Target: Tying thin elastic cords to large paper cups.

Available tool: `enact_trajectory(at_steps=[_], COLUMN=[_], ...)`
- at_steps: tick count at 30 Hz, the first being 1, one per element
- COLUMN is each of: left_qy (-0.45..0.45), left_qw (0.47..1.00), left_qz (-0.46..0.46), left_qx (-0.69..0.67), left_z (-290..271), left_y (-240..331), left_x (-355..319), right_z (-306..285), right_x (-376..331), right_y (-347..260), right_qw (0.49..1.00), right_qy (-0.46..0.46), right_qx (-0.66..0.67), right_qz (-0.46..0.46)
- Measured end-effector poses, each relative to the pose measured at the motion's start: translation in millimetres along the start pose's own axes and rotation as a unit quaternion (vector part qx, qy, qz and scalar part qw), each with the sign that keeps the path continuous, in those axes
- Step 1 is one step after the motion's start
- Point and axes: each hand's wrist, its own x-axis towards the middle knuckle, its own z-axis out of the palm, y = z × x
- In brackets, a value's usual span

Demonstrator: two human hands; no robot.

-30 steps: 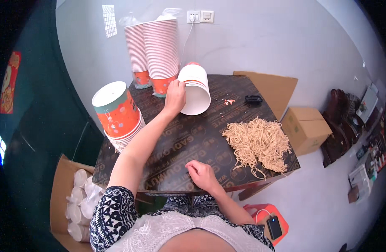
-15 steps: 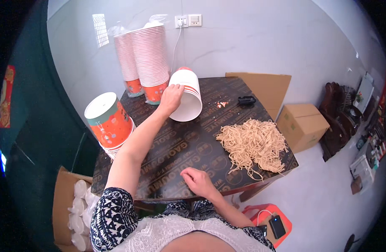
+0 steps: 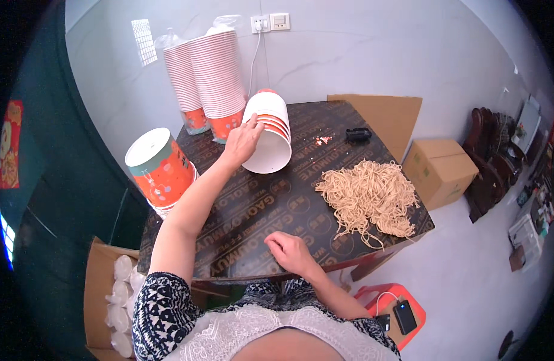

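A nested set of white-and-orange paper buckets [image 3: 268, 157] lies on its side on the dark table, with its mouth toward me. Against the left side of the rims rests my left hand [image 3: 243, 142], its fingers stretched out over the edge; its thumb is mostly hidden. My right hand [image 3: 291, 253] hovers by the table's front edge with its fingers curled in, and nothing shows in them. To its right is a heap of thin beige cords [image 3: 373, 201]. Left of my left forearm stands an upside-down stack of orange paper buckets [image 3: 164, 174].
Tall bagged stacks of buckets [image 3: 214, 75] stand at the table's back left. Small red-and-white bits [image 3: 323, 140] lie near a black object [image 3: 357, 134]. An open carton [image 3: 96, 295] is at lower left, a closed carton [image 3: 442, 171] at right, and a red stool [image 3: 417, 301] holds a black device.
My left hand's fingers have straightened from a tighter grip at the bucket rims. More rims show spread apart. My right hand stays curled in about the same place; the view has shifted slightly.
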Motion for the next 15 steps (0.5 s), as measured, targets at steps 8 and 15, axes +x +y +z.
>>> enact_trajectory(at_steps=[8, 15], left_qy=[-0.040, 0.083], left_qw=[0.993, 0.990], left_qz=[-0.100, -0.070], left_qx=[-0.037, -0.084], left_z=[-12.7, -18.4], left_y=[8.4, 3.2], left_x=[-9.3, -14.9], right_z=[-1.3, -0.5], right_x=[0.4, -0.5], right_y=[-0.5, -2.7], right_qw=[1.000, 1.000], right_qy=[0.006, 0.016], right_qx=[-0.007, -0.016], right_qz=[-0.004, -0.011])
